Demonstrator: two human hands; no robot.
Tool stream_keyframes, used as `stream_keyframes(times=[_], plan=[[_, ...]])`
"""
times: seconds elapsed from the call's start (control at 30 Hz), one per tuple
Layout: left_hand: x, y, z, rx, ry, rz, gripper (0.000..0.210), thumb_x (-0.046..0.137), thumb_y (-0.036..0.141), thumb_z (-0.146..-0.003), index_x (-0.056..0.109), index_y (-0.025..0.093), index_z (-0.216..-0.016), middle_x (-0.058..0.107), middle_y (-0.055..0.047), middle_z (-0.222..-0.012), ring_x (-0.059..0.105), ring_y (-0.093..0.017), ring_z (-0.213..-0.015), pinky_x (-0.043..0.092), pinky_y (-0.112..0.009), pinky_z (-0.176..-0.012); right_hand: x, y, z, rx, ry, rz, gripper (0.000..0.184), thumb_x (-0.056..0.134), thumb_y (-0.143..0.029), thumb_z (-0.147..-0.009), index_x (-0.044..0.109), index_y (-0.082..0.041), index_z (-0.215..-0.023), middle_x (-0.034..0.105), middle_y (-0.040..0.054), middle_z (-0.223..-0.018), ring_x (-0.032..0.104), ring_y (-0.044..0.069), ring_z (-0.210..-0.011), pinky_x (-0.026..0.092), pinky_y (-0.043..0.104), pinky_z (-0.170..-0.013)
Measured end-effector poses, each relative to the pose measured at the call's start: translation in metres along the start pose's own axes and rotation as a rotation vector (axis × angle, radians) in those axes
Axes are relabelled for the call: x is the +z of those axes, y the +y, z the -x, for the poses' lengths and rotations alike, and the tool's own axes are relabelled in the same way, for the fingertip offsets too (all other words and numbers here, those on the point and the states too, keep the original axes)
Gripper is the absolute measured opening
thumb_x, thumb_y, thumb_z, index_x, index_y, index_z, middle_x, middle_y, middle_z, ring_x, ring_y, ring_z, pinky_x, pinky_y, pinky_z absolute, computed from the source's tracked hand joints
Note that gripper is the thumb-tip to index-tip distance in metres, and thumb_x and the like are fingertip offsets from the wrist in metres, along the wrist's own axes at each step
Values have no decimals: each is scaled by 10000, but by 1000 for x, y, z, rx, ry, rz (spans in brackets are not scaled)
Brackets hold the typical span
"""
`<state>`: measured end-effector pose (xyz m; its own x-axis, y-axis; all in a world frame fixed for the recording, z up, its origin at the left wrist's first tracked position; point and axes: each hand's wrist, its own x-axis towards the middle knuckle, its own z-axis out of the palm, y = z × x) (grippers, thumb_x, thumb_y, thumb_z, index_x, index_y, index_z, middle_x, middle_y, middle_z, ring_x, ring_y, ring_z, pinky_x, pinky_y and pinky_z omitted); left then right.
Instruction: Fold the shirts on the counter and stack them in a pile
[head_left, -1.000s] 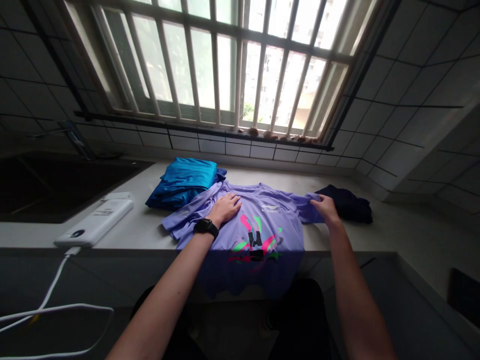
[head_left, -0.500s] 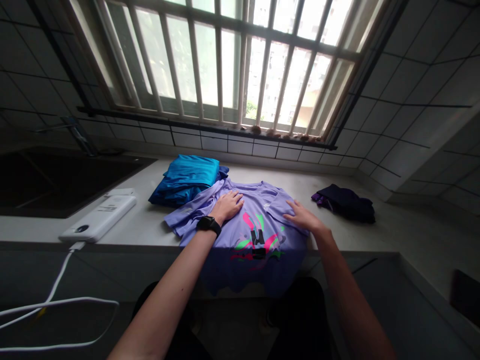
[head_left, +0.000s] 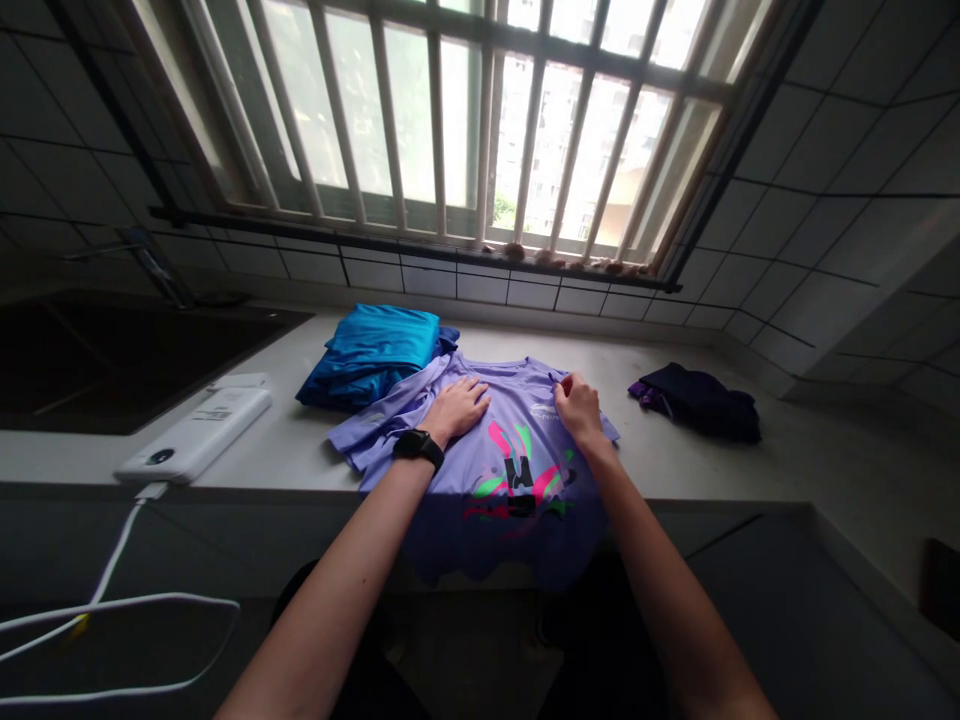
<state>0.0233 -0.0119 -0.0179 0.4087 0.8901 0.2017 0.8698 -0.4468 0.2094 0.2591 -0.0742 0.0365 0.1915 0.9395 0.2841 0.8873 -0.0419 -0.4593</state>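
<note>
A lavender T-shirt with a pink, green and black print lies spread on the counter, its lower part hanging over the front edge. My left hand rests flat on the shirt's chest, fingers stretched out; a black watch is on that wrist. Near the shoulder on the right, my right hand is closed, its fingertips pinching the shirt's fabric. Just behind the sleeve on the left sits a stack of folded blue clothes.
A dark bundled garment lies on the counter to the right. On the left are a white power bank with a white cable, and a dark sink with a tap. A barred window is behind.
My right hand has moved inward and up from the sleeve on the right, going from spread fingers to a pinch on the shirt near the shoulder. My left hand has stayed in place.
</note>
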Motion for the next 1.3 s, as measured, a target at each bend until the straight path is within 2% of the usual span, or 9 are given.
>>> stream_keyframes(times=[0.17,0.3,0.5,0.7,0.83,0.93,1.0,1.07,1.3], plan=[[2,0,0,0,8,-13,492,384,359,-1057,587,214,-1481,506,-95,-1619,422,-273,-1523,323,-427,-1265,-6,9,-14,-107,-71,-222,408,335,-239,-1064,686,-196,-1269,763,83,-1254,705,206,-1165,527,309,-1015],[3,-1,-1,9,14,-11,487,383,352,-1060,587,212,-1479,503,-99,-1622,416,-271,-1529,316,-429,-1269,-3,30,-11,-128,-42,17,481,368,-247,-1032,629,-195,-1432,587,103,-1541,535,235,-1427,406,365,-1203],[0,5,2,-21,-9,-12,477,372,355,-1061,584,214,-1465,499,-100,-1620,403,-291,-1531,327,-452,-1254,20,33,4,-121,-356,334,584,293,-427,-1093,384,-260,-1645,273,50,-1747,237,300,-1612,245,588,-1280],[-42,30,17,-66,178,-31,337,431,273,-1025,662,160,-1243,677,-154,-1318,624,-297,-1243,455,-417,-1104,21,31,8,-119,-335,366,600,238,-433,-1096,354,-261,-1659,244,50,-1756,215,287,-1619,240,571,-1281],[-87,-4,60,-388,441,-46,269,475,280,-999,650,177,-1174,693,-158,-1251,631,-318,-1213,487,-418,-1033,22,31,8,-113,-333,347,605,248,-435,-1089,375,-248,-1650,263,62,-1750,233,294,-1613,235,578,-1279],[-106,-52,102,-678,319,-11,374,723,480,-839,670,173,-1044,741,-171,-1115,686,-357,-1093,541,-411,-916,24,32,7,-118,-333,338,602,265,-412,-1083,382,-237,-1647,266,77,-1748,241,301,-1609,232,587,-1275],[-109,-76,123,-620,179,89,480,825,543,-700,690,188,-993,768,-138,-1065,708,-330,-1034,557,-361,-857,25,32,7,-119,-323,329,599,267,-410,-1083,388,-236,-1644,275,78,-1746,244,301,-1607,233,588,-1273],[-107,-86,133,-477,135,199,422,795,562,-707,706,206,-915,787,-105,-1031,718,-294,-986,558,-333,-833,27,33,8,-121,-308,319,594,269,-411,-1084,399,-238,-1637,286,77,-1743,247,301,-1606,230,589,-1272],[-106,-70,127,-454,291,344,213,599,407,-859,607,235,-734,739,-44,-803,693,-216,-815,520,-289,-737,25,30,9,-123,-310,293,585,288,-389,-1085,402,-226,-1636,298,90,-1736,264,301,-1600,229,578,-1274]])
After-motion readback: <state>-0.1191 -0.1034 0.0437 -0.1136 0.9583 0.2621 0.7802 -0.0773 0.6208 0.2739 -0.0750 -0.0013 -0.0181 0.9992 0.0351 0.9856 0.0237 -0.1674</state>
